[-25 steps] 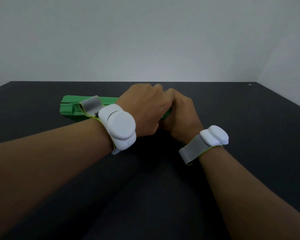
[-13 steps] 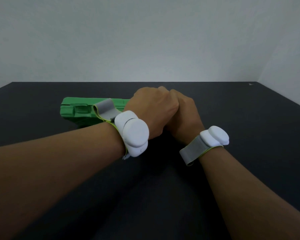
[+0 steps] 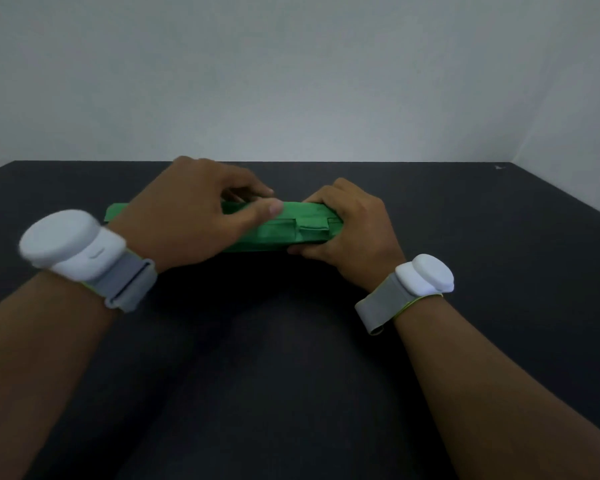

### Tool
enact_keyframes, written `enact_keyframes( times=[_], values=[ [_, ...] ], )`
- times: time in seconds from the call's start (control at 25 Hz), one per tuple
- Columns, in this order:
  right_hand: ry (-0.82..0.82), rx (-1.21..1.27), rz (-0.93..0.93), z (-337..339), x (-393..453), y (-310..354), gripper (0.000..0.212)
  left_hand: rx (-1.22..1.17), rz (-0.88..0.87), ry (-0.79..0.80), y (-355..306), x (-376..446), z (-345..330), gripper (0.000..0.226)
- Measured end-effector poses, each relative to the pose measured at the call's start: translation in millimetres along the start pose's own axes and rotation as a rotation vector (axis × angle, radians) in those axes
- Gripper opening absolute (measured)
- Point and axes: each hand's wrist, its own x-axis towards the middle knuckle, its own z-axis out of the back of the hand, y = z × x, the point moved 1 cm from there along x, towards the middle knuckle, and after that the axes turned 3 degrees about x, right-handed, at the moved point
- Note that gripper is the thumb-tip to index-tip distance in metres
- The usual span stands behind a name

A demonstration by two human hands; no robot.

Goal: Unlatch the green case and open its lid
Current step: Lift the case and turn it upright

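A flat green case lies on the dark table, its long front side facing me. A small latch shows on that front side, right of centre. My left hand rests over the case's left and middle part, thumb on the top near the front edge, fingers curled over the far side. My right hand grips the case's right end, fingers on top and thumb under the front edge. The lid looks down; the case's left front is hidden by my left hand.
White sensor units on grey straps sit on my left wrist and my right wrist. A pale wall rises behind the table's far edge. The table's right edge runs diagonally.
My left hand has moved left, off my right hand, and now lies across the case's top. The case's right front and its latch have come into view. My right hand stays at the right end.
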Motion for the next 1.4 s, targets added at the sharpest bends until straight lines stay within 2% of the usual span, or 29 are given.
enact_keyframes(
  times=[0.12,0.2,0.28,0.36,0.48,0.6,0.72,1.0,1.2,1.4],
  values=[
    [-0.015,0.015,-0.034,1.7,-0.4,-2.6,0.049,0.197,0.397,-0.275,44.8,-14.5,5.1,0.059],
    [-0.025,0.010,-0.035,1.1,-1.1,-4.3,0.048,0.220,0.684,-0.270,71.3,-21.6,6.7,0.063],
    [-0.029,0.005,-0.034,0.2,-1.8,-8.0,0.048,0.071,0.816,-0.176,82.6,-26.1,-2.8,0.061],
    [-0.037,0.007,-0.041,-2.2,-1.8,-12.1,0.048,-0.086,0.839,-0.120,81.5,-28.9,-14.2,0.055],
    [-0.058,0.006,-0.062,-1.7,-2.3,-18.5,0.048,-0.243,0.838,-0.170,77.8,-29.5,-26.6,0.039],
    [-0.051,0.011,-0.086,-3.0,-3.4,-20.6,0.049,-0.313,0.883,-0.174,79.4,-27.7,-30.7,0.032],
    [-0.056,0.016,-0.102,-2.3,-4.8,-20.3,0.049,-0.281,0.899,-0.141,84.5,-28.2,-37.4,0.034],
    [0.047,0.072,-0.302,-1.3,-10.4,-25.7,0.068,-0.604,0.818,-0.292,87.1,-28.0,-58.7,0.037],
    [0.072,0.070,-0.270,-2.0,-10.5,-29.7,0.077,-0.698,0.708,-0.343,89.4,-30.1,-62.0,0.038],
    [0.025,0.046,-0.247,-1.6,-13.3,-33.5,0.082,-0.813,0.642,-0.386,85.5,-30.5,-62.6,0.056]
  ],
)
